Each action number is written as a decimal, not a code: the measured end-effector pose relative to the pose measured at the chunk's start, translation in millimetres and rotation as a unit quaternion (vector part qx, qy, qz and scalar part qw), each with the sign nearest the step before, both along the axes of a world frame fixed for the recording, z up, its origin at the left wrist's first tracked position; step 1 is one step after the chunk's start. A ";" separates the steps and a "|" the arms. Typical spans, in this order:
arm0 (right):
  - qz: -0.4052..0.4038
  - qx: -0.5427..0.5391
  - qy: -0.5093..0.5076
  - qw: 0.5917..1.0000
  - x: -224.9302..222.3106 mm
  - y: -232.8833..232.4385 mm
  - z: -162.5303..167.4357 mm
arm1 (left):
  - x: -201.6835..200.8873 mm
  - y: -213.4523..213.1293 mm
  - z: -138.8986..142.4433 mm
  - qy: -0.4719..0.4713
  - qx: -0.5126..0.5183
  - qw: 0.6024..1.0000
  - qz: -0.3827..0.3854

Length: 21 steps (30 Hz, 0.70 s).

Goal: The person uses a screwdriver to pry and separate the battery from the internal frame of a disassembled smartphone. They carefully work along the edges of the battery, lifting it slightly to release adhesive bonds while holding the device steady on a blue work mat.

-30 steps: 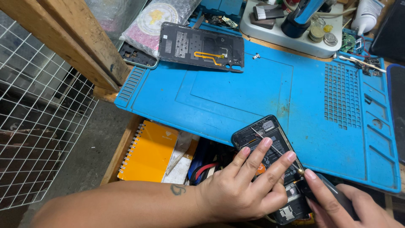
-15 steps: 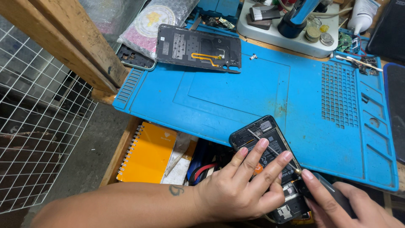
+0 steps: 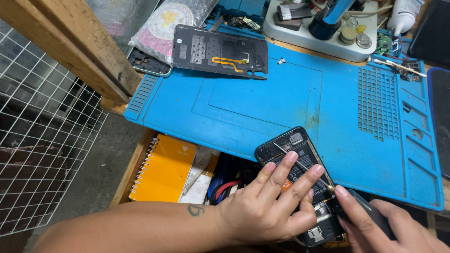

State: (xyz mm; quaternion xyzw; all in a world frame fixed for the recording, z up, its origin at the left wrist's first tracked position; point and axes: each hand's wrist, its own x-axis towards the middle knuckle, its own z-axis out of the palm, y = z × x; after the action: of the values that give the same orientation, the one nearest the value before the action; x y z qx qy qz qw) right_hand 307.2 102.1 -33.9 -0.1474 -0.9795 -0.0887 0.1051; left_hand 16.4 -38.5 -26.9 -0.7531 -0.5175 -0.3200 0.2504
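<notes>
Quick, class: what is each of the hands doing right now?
Left hand: open, fingers pressing on the opened phone.
Right hand: closed around a screwdriver.

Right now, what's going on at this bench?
A person is working on an opened phone at the near edge of a blue work mat. The left hand presses fingers flat on the phone to steady it. The right hand holds a thin screwdriver whose tip reaches toward the phone's top end. The phone's removed back cover lies at the mat's far edge, and an orange notebook sits below.

The left hand (image 3: 262,213) covers the opened phone's (image 3: 293,154) lower half — right hand (image 3: 393,229) cut off.
</notes>
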 end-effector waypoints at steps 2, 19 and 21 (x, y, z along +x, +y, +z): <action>0.021 0.005 0.008 1.000 -3.2 2.7 3.8 | 0.0 0.1 0.1 0.002 0.000 1.000 0.001; -0.024 -0.019 -0.030 0.999 4.9 4.8 0.7 | -0.4 -4.0 7.4 0.003 0.004 1.000 -0.011; -0.034 -0.017 -0.029 0.999 7.1 3.8 -1.0 | -0.9 -4.4 7.6 0.012 0.010 1.000 -0.017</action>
State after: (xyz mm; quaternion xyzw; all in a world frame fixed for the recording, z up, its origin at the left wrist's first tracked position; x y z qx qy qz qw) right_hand 314.4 105.9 -34.9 -0.1797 -0.9779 -0.0800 0.0707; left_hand 15.5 -42.9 -19.3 -0.7631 -0.4981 -0.3204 0.2586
